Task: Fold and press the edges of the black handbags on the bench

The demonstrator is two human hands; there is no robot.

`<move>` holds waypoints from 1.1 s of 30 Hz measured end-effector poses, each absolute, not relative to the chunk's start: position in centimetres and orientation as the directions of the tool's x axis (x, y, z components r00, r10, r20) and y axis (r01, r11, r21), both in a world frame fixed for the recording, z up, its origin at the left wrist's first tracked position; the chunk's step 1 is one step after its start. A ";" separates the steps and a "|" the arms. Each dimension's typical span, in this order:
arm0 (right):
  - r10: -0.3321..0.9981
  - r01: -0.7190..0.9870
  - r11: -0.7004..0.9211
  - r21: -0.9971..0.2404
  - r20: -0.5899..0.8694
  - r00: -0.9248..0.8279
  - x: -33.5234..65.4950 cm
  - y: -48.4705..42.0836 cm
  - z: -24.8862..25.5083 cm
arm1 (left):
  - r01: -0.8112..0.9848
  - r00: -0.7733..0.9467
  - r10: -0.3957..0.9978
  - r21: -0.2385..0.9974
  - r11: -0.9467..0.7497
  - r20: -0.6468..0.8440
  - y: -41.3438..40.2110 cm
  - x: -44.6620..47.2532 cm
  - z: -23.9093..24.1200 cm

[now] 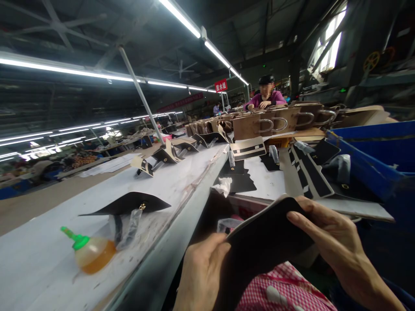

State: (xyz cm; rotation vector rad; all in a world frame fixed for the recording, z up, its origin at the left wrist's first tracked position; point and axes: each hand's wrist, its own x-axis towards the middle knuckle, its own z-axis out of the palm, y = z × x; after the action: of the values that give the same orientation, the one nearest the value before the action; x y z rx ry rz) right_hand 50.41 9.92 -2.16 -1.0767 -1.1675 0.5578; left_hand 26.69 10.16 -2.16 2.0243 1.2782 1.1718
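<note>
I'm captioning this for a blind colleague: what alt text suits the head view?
A person's left hand and right hand hold a black panel. To the left, a green-capped bottle sits on a white-topped table, near another black panel. Beyond, a co-worker in purple is behind brown handled pieces.

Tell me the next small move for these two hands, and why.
Perhaps slide the right hand a little along the upper edge of the black panel, pressing lightly: its thumb and fingers pinch the upper right corner, while the left hand grips the left side and could steady it.
</note>
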 end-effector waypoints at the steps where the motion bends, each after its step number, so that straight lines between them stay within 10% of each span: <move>1: 0.826 0.160 0.423 -0.892 0.452 0.336 50.5 10.0 -2.2 | 0.463 0.214 0.887 0.757 -0.462 0.410 10.1 27.0 -2.0; 17: 0.933 0.044 0.254 -0.966 0.257 0.252 50.7 9.8 -0.6 | 0.374 0.404 0.720 0.616 -0.693 0.564 11.0 29.2 -2.0; 27: 0.824 0.466 0.397 -0.791 0.531 0.199 50.5 10.0 -0.1 | 0.445 0.293 0.815 0.683 -0.579 0.500 12.6 29.8 -3.9; 33: 0.834 0.403 0.396 -0.825 0.507 0.217 50.5 10.1 0.0 | 0.379 0.204 0.755 0.661 -0.647 0.623 12.0 31.1 -3.6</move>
State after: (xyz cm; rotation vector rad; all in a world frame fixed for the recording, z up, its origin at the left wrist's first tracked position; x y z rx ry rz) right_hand 50.54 10.10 0.00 -1.2075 -1.3951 0.4313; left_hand 31.13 12.04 -3.61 2.1215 1.0605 1.4260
